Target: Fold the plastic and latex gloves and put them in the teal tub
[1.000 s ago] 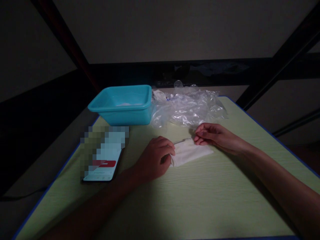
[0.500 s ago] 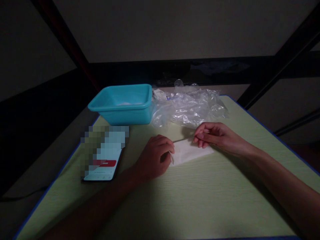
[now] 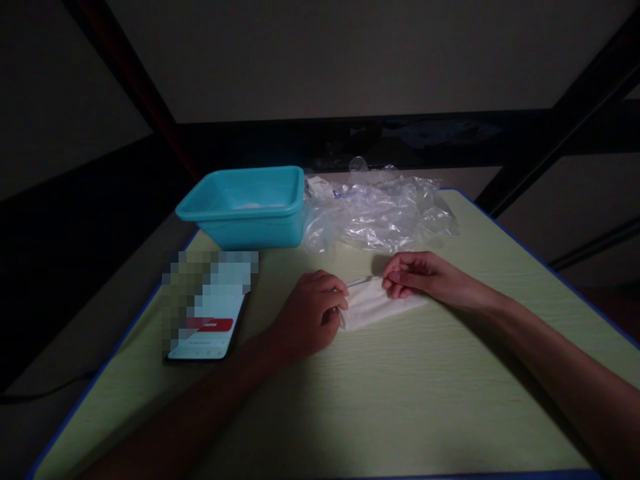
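Note:
A small, flat white cloth (image 3: 373,303) lies on the table, its material too dim to tell for sure. A thin grey line, like a cord or opening edge, runs along its far side between my hands. My left hand (image 3: 313,313) pinches the cloth's left end, with thumb and fingers curled around the corner. At the far right part of the edge, my right hand (image 3: 413,275) closes thumb against fingertips on the same cloth. What lies between those fingertips is partly hidden.
A turquoise plastic basin (image 3: 240,223) stands at the back left. Crumpled clear plastic bags (image 3: 380,213) lie beside it at the back. A phone (image 3: 210,320) with its screen lit and partly blurred rests at left. The pale table (image 3: 380,407) has blue edging.
My right hand has shifted slightly left and down toward the table. The cloth's far edge now looks slacker and more wrinkled. My left hand keeps nearly the same place.

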Demonstrator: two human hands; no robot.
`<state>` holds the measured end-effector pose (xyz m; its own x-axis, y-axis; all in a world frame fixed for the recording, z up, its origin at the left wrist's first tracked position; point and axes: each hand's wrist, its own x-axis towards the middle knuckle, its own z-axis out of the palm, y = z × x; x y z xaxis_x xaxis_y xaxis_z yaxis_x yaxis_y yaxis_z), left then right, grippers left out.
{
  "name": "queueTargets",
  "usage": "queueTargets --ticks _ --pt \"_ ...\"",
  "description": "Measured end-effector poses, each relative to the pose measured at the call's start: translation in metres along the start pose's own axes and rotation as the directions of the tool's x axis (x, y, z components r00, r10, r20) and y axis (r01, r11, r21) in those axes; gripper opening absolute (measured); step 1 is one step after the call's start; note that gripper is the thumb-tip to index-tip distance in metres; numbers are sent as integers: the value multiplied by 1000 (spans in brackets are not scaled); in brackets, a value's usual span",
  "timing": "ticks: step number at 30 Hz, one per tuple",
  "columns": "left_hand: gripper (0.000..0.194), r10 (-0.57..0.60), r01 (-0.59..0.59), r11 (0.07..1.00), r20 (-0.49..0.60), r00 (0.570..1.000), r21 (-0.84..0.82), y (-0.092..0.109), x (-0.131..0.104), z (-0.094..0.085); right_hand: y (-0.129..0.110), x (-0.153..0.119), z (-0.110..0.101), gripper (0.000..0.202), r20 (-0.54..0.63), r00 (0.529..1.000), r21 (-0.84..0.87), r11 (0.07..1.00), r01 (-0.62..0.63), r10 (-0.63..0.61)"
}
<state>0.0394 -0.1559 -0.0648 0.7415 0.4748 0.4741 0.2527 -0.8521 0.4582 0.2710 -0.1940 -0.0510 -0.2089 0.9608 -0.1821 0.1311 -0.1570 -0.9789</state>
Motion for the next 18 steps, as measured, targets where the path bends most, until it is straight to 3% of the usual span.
queueTargets --ticks 18 --pt "24 -26 26 1000 57 998 5 1 0 -1 0 0 0 18 70 996 -54 997 58 -54"
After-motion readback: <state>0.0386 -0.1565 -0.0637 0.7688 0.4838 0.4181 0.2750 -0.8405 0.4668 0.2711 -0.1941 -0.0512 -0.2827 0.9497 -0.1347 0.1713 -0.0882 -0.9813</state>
